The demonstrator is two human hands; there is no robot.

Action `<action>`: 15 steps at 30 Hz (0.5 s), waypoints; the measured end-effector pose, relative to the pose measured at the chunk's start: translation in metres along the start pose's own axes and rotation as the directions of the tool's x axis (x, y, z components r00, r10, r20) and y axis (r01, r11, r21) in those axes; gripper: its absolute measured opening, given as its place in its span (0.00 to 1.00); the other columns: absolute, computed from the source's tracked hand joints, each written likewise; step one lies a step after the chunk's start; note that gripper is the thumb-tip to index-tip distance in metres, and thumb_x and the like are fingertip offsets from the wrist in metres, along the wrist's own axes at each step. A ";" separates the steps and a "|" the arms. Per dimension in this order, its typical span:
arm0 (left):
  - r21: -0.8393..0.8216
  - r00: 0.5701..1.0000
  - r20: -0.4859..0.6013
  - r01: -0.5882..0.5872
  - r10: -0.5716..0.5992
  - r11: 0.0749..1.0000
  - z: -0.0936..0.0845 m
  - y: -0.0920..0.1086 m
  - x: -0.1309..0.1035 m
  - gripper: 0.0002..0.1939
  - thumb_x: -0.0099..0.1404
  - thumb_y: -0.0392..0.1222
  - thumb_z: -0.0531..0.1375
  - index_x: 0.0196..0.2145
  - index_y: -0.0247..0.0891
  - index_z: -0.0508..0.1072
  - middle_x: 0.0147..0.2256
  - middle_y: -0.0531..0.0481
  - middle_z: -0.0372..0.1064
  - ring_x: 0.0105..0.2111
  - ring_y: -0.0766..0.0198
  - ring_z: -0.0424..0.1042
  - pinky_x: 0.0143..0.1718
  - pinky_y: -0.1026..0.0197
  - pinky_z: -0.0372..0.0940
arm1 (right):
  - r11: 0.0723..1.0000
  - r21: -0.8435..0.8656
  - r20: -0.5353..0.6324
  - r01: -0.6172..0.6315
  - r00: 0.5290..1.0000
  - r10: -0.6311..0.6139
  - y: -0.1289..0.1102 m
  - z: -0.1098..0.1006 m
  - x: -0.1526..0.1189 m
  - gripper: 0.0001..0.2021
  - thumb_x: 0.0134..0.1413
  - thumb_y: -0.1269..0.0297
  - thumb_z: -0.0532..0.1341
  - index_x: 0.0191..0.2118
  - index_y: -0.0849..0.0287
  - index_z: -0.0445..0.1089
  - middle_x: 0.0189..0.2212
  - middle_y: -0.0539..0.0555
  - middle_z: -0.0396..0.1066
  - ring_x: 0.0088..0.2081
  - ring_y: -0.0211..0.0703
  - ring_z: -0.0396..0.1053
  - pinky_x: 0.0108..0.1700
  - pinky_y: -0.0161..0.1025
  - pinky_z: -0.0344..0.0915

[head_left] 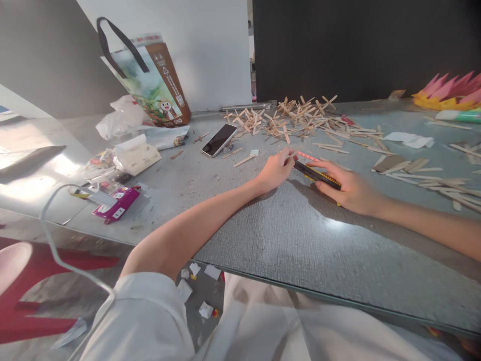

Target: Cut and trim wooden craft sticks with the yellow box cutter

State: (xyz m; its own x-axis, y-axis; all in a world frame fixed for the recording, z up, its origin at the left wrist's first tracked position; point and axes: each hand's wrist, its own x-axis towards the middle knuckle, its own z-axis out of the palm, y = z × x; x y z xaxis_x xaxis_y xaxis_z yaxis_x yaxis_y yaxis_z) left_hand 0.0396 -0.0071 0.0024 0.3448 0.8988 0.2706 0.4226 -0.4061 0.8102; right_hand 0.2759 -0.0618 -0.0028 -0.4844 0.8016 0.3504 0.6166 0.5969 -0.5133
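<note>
Over the middle of the grey table, my right hand is wrapped round a black and yellow utility knife, which points left. My left hand is closed at the knife's far end, its fingertips pinching something small that looks like a thin wooden stick; the exact contact is too small to tell. A red and white strip lies just beyond the knife, between both hands. Behind them is a heap of wooden sticks, some joined in crosses.
A phone lies left of the heap. Further left stand a carton bag, plastic wrappers and a purple packet beside a white cable. More loose sticks and a pink paper crown are at the right. The table edge is near my body.
</note>
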 end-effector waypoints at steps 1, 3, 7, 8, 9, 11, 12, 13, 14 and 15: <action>0.000 1.000 0.002 -0.001 0.001 1.000 0.000 0.000 0.000 0.12 0.77 0.35 0.52 0.47 0.35 0.75 0.32 0.50 0.74 0.36 0.63 0.74 0.44 0.62 0.64 | 1.000 0.000 0.000 -0.002 1.000 0.002 0.000 0.000 0.000 0.25 0.72 0.54 0.59 0.70 0.41 0.64 0.71 0.53 0.68 0.70 0.66 0.68 0.69 0.70 0.66; 0.009 1.000 0.001 0.001 -0.001 1.000 0.000 0.000 0.001 0.12 0.77 0.35 0.52 0.47 0.35 0.75 0.31 0.50 0.74 0.36 0.63 0.74 0.44 0.62 0.64 | 1.000 -0.005 -0.003 0.000 1.000 0.000 0.000 0.000 0.000 0.24 0.71 0.54 0.59 0.70 0.41 0.65 0.71 0.53 0.68 0.70 0.66 0.67 0.69 0.70 0.66; 0.042 0.999 -0.005 0.034 -0.034 0.999 0.000 0.000 0.002 0.12 0.77 0.35 0.53 0.48 0.35 0.76 0.30 0.51 0.73 0.35 0.64 0.74 0.43 0.63 0.64 | 1.000 -0.002 -0.006 0.002 1.000 -0.002 0.000 0.000 0.001 0.25 0.71 0.54 0.59 0.70 0.40 0.65 0.71 0.52 0.68 0.72 0.64 0.64 0.70 0.69 0.65; 0.043 0.999 -0.002 0.042 -0.042 0.998 -0.001 0.000 0.003 0.12 0.77 0.35 0.53 0.49 0.36 0.76 0.30 0.51 0.73 0.34 0.64 0.73 0.43 0.63 0.63 | 1.000 -0.003 -0.003 -0.004 1.000 0.004 0.000 0.000 0.001 0.25 0.71 0.54 0.59 0.70 0.40 0.64 0.71 0.53 0.69 0.72 0.64 0.64 0.70 0.69 0.65; 0.038 0.999 0.001 0.049 -0.049 0.998 -0.001 -0.001 0.003 0.12 0.77 0.35 0.53 0.48 0.36 0.76 0.29 0.52 0.72 0.33 0.64 0.73 0.42 0.63 0.63 | 1.000 -0.005 0.000 -0.012 1.000 0.012 0.000 0.001 0.001 0.25 0.72 0.53 0.59 0.71 0.40 0.64 0.70 0.53 0.69 0.72 0.63 0.65 0.70 0.69 0.65; 0.009 0.998 0.009 0.058 -0.058 0.998 -0.001 -0.003 0.004 0.11 0.78 0.37 0.53 0.48 0.37 0.75 0.28 0.53 0.70 0.31 0.65 0.71 0.39 0.63 0.63 | 1.000 -0.005 0.010 -0.018 1.000 0.018 0.001 0.001 0.001 0.25 0.72 0.53 0.58 0.71 0.41 0.64 0.71 0.52 0.68 0.72 0.62 0.64 0.71 0.69 0.64; -0.010 0.998 0.008 0.063 -0.063 0.998 0.000 -0.005 0.004 0.11 0.78 0.37 0.52 0.47 0.38 0.75 0.27 0.54 0.69 0.29 0.65 0.70 0.38 0.63 0.62 | 1.000 -0.001 0.014 -0.018 1.000 0.018 0.001 0.001 0.001 0.25 0.73 0.52 0.58 0.71 0.41 0.63 0.72 0.52 0.67 0.73 0.62 0.64 0.71 0.69 0.63; -0.036 0.997 0.010 0.074 -0.073 0.997 0.001 -0.006 0.005 0.10 0.78 0.38 0.52 0.46 0.39 0.74 0.25 0.55 0.67 0.27 0.66 0.68 0.36 0.64 0.61 | 1.000 0.004 0.013 -0.016 1.000 0.016 0.001 0.001 0.001 0.25 0.73 0.52 0.57 0.71 0.41 0.63 0.72 0.51 0.66 0.73 0.61 0.63 0.72 0.68 0.63; -0.071 0.996 0.013 0.088 -0.088 0.994 0.002 -0.008 0.005 0.10 0.78 0.40 0.52 0.46 0.39 0.74 0.24 0.56 0.65 0.25 0.66 0.66 0.34 0.64 0.60 | 1.000 0.009 0.012 -0.016 1.000 0.016 0.001 0.001 0.001 0.25 0.73 0.52 0.57 0.71 0.40 0.63 0.73 0.51 0.66 0.74 0.61 0.62 0.72 0.68 0.62; -0.108 0.995 0.019 0.101 -0.100 0.989 0.003 -0.010 0.006 0.10 0.79 0.40 0.52 0.45 0.39 0.73 0.22 0.58 0.62 0.23 0.67 0.64 0.32 0.64 0.59 | 1.000 0.012 0.011 -0.017 1.000 0.017 0.001 0.001 0.001 0.25 0.73 0.52 0.57 0.71 0.40 0.63 0.73 0.51 0.65 0.74 0.61 0.61 0.72 0.68 0.62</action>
State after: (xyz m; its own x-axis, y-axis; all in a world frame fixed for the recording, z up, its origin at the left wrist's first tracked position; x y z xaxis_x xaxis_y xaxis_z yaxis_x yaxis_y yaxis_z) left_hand 0.0395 0.0018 -0.0059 0.3166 0.9316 0.1785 0.3626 -0.2928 0.8848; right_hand 0.2754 -0.0602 -0.0038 -0.4809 0.8111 0.3329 0.6173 0.5829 -0.5284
